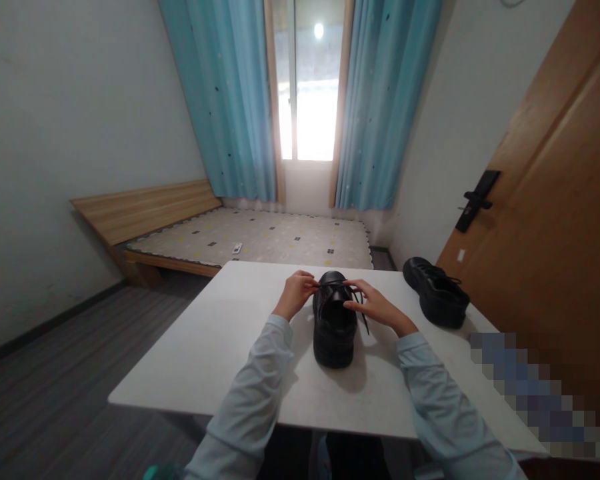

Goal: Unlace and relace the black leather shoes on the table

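White tabletop [220, 347] carries everything I am working on. Behind it lies a low wooden bed [190, 233], and a brown door [555, 220] stands to my right. Near that edge rests a second black shoe [436, 292], well apart from my hands. At the table's middle sits the black shoe [334, 327], heel towards me. My left hand [296, 293] and right hand [375, 305] each pinch its thin black lace [337, 285], fingers closed on the strand.

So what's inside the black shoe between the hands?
The black shoe shows only a dark opening; nothing can be made out inside. Across the top, the lace runs between left hand and right hand.
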### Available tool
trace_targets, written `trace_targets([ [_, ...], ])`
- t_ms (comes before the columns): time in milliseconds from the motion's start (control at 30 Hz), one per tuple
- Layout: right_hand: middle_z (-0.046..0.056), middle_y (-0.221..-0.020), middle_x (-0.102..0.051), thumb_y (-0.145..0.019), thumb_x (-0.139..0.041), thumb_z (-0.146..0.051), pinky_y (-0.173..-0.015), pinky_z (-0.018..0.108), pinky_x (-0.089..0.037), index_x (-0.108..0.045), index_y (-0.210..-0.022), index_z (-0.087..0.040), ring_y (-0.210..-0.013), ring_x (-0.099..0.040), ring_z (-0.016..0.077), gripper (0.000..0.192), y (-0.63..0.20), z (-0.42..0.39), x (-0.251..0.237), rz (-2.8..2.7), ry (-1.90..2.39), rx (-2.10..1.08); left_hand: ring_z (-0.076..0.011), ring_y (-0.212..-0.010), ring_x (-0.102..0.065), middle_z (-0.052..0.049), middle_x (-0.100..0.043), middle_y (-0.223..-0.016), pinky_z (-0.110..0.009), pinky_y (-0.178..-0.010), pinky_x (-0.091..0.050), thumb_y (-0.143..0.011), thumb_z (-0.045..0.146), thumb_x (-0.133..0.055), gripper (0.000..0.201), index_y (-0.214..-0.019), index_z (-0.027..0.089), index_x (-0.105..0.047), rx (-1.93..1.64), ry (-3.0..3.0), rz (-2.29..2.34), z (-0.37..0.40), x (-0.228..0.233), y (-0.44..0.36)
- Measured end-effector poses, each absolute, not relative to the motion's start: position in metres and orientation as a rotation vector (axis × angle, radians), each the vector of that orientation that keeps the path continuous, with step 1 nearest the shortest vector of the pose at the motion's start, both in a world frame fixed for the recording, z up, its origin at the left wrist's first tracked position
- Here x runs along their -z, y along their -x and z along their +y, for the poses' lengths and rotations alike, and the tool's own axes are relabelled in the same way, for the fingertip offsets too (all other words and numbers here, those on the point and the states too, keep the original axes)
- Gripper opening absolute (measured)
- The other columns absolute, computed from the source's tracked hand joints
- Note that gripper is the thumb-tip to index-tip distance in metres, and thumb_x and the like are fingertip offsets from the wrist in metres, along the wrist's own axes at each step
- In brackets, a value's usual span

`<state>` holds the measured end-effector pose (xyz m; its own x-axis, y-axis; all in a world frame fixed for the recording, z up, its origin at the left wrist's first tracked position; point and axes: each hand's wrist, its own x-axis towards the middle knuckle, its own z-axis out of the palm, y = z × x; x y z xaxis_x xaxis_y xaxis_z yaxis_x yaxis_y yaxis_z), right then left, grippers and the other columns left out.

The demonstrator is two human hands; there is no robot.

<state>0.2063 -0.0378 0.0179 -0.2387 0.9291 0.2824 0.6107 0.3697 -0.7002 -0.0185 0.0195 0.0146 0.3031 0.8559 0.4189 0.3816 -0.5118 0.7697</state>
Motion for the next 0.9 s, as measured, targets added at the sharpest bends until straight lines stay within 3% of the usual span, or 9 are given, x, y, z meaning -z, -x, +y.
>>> trace_targets([
  [133, 0.013, -0.124, -0.054, -0.071, -0.066, -0.051, -0.093, 0.045, -0.044, -0.054, -0.121, -0.020, -0.111, -0.055, 0.0266, 0.059, -0.2082, -0.0375, -0.0166, -1.949, 1.335, -0.609, -0.0126, -0.062, -0.059, -0.005, -0.063, -0.084, -0.030, -0.070, -0.050, -0.071, 0.017, -0.069, 0.003, -0.073, 0.017, -0.070, -1.128, -2.076, 1.204, 0.0205, -0.0160, 0.0199],
  [300, 0.012, -0.124, -0.055, -0.072, -0.066, -0.050, -0.092, 0.044, -0.045, -0.054, -0.120, -0.020, -0.111, -0.055, 0.0259, 0.058, -0.2105, -0.0377, -0.0148, -1.958, 1.330, -0.600, -0.0167, -0.071, -0.062, -0.005, -0.066, -0.077, -0.034, -0.077, -0.049, -0.073, 0.019, -0.064, 0.004, -0.075, 0.016, -0.067, -1.162, -1.800, 1.240, 0.0245, -0.0149, 0.0201],
  [533, 0.012, -0.124, -0.055, -0.072, -0.066, -0.051, -0.093, 0.044, -0.044, -0.054, -0.120, -0.021, -0.110, -0.055, 0.0260, 0.058, -0.2115, -0.0379, -0.0131, -1.955, 1.314, -0.599, -0.0140, -0.085, -0.063, -0.006, -0.067, -0.083, -0.033, -0.085, -0.049, -0.072, 0.019, -0.065, 0.013, -0.080, 0.012, -0.058, -1.162, -1.161, 0.767, 0.0192, -0.0143, 0.0148],
  [900, 0.012, -0.124, -0.055, -0.071, -0.067, -0.051, -0.094, 0.045, -0.044, -0.054, -0.119, -0.021, -0.112, -0.055, 0.0267, 0.058, -0.2107, -0.0382, -0.0135, -1.944, 1.338, -0.596, -0.0086, -0.063, -0.059, 0.004, -0.054, -0.063, -0.033, -0.078, -0.053, -0.070, 0.023, -0.067, 0.020, -0.081, 0.013, -0.053, -1.175, -1.056, 0.730, 0.0187, -0.0119, 0.0135],
])
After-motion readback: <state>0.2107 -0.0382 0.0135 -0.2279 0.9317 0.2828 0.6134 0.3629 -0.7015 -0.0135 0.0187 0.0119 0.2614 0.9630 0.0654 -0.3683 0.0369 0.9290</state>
